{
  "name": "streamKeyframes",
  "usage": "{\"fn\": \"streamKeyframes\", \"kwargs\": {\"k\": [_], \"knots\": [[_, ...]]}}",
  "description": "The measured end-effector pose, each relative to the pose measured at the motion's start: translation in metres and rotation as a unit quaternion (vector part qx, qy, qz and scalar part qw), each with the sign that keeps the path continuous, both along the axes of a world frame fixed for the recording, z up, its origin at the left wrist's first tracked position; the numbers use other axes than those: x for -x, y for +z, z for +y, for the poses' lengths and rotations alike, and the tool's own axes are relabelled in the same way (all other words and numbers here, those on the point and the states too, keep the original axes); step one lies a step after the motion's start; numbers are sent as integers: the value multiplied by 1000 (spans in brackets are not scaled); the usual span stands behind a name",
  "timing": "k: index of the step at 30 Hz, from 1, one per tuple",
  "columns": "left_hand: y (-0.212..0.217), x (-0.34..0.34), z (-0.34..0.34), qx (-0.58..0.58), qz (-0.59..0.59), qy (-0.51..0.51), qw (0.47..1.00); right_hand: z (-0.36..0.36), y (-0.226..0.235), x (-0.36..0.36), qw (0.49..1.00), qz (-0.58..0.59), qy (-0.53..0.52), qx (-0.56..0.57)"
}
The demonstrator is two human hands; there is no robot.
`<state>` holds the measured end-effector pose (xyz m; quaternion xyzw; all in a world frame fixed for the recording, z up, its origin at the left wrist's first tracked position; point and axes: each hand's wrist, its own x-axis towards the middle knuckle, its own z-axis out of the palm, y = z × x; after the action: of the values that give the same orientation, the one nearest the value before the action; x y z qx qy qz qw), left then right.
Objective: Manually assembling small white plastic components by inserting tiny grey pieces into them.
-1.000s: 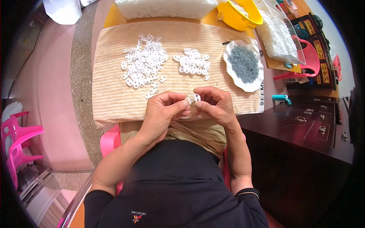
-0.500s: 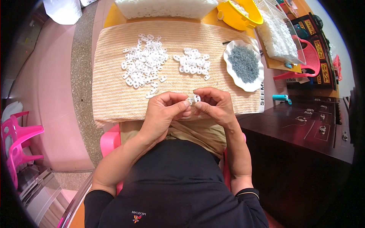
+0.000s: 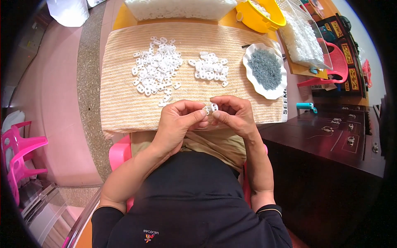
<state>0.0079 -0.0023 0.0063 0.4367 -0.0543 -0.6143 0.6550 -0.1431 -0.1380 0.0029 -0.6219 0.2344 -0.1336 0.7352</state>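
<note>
Near the front edge of the striped towel, my left hand pinches a small white plastic piece between thumb and forefinger. My right hand pinches another small white two-holed plastic piece. The two pieces meet, or nearly meet, between my fingertips; whether a thin clear part joins them is too small to tell. Beyond my left hand spreads a large pile of white two-holed plastic pieces. A smaller pile of similar white pieces lies straight ahead of my fingers.
A white scalloped dish of small grey translucent parts sits at the towel's right. Behind the towel stand a clear bin, a yellow basket and another clear box of white pieces. Dark cabinetry is at the right.
</note>
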Motion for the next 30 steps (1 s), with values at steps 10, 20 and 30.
{"fn": "streamKeyframes", "kwargs": {"k": [10, 20, 30], "knots": [[-1, 0, 0, 8, 0, -3, 1000, 2, -4, 1, 1000, -7, -1, -5], [1, 1, 0, 8, 0, -9, 1000, 1, -4, 2, 1000, -7, 4, -29], [-3, 2, 0, 14, 3, -9, 1000, 5, -3, -1, 999, -23, 11, -46]]}}
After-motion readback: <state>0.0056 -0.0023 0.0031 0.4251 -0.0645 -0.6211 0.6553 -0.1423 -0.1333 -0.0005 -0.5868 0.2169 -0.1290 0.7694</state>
